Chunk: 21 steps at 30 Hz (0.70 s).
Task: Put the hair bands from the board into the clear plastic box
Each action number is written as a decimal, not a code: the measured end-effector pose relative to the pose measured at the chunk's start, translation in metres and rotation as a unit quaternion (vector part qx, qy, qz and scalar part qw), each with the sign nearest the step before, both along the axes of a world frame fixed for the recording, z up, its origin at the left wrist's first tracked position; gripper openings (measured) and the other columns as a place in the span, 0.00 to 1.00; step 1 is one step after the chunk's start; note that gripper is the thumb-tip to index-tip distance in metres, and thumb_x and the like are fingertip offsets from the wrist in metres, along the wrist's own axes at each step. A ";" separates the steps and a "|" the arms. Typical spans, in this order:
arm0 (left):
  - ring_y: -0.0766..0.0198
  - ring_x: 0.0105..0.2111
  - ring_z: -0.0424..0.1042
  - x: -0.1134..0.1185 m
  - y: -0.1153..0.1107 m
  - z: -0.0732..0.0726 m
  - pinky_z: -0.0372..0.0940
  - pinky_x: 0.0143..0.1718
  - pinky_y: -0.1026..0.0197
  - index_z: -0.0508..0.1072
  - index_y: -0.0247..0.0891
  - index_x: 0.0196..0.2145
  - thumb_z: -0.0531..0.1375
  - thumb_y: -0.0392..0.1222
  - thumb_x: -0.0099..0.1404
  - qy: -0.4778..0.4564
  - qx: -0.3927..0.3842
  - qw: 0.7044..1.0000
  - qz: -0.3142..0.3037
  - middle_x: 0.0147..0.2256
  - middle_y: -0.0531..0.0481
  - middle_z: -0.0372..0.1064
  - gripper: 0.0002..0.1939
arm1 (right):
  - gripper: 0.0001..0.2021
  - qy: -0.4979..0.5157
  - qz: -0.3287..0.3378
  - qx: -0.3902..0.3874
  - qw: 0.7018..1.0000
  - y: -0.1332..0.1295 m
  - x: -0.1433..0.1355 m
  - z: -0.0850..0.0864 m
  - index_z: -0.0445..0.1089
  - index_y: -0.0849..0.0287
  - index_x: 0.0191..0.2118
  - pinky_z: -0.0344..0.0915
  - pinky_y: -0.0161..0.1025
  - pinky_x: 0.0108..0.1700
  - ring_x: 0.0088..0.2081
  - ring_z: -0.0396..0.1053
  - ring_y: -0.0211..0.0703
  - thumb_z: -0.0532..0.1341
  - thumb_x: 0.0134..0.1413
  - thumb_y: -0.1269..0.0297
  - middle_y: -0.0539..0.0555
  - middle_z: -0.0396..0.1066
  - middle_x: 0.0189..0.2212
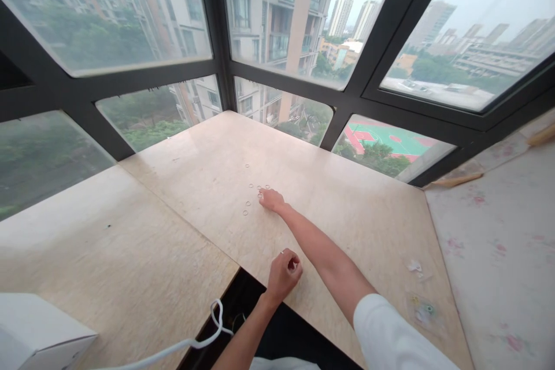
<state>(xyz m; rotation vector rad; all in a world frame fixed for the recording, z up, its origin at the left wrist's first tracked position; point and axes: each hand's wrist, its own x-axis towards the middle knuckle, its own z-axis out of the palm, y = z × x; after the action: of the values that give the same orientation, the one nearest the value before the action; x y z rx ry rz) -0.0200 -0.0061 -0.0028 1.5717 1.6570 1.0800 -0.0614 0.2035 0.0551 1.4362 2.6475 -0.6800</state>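
Right hand (pixel 272 200) reaches rings (pixel 248 203), left hand (pixel 285 272) lies apart.

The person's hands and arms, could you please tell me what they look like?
The right arm wears a plain white sleeve; beyond it, arm and right hand are bare, without glove or watch. The left forearm and left hand look bare too, except for a small pale glint, too tiny to identify.

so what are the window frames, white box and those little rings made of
The window frames look like coated metal: dark, matte, slim. The white box seems smooth cardboard, given its thin folded edges. The small rings are thin and greyish: metal or plastic, unclear.
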 end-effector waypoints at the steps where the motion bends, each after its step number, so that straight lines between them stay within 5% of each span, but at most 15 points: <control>1: 0.65 0.25 0.63 0.000 0.000 0.000 0.58 0.27 0.61 0.62 0.41 0.27 0.54 0.34 0.55 -0.007 0.001 1.000 0.003 0.25 0.52 0.64 0.04 | 0.16 -0.015 0.005 0.009 1.000 0.003 -0.003 -0.002 0.65 0.60 0.51 0.68 0.48 0.45 0.44 0.69 0.45 0.58 0.62 0.57 0.56 0.68 0.48; 7: 0.66 0.24 0.62 -0.001 0.000 0.003 0.57 0.26 0.61 0.62 0.41 0.26 0.55 0.33 0.54 -0.025 -0.001 1.000 0.008 0.24 0.52 0.63 0.04 | 0.15 -0.064 0.052 0.039 0.996 0.013 -0.004 -0.007 0.66 0.60 0.50 0.66 0.51 0.49 0.48 0.67 0.47 0.58 0.62 0.58 0.57 0.67 0.49; 14: 0.66 0.24 0.62 0.000 0.001 0.002 0.57 0.27 0.62 0.63 0.41 0.27 0.55 0.33 0.54 -0.009 -0.004 1.000 0.003 0.24 0.53 0.63 0.04 | 0.14 -0.060 0.082 -0.014 0.995 0.020 -0.004 -0.010 0.67 0.61 0.48 0.67 0.50 0.47 0.46 0.68 0.46 0.59 0.61 0.59 0.56 0.68 0.47; 21: 0.66 0.24 0.62 0.001 0.001 0.000 0.57 0.27 0.62 0.63 0.40 0.27 0.55 0.34 0.55 -0.004 -0.002 1.000 0.010 0.24 0.53 0.63 0.03 | 0.10 0.067 0.060 -0.111 0.990 0.007 0.017 -0.002 0.69 0.63 0.38 0.69 0.37 0.33 0.29 0.70 0.36 0.60 0.60 0.60 0.49 0.71 0.31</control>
<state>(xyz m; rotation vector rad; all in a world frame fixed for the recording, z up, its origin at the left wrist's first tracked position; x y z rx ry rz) -0.0191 -0.0051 -0.0025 1.5495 1.6716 1.0917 -0.0447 0.2104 0.0532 1.2013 2.6254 -1.0531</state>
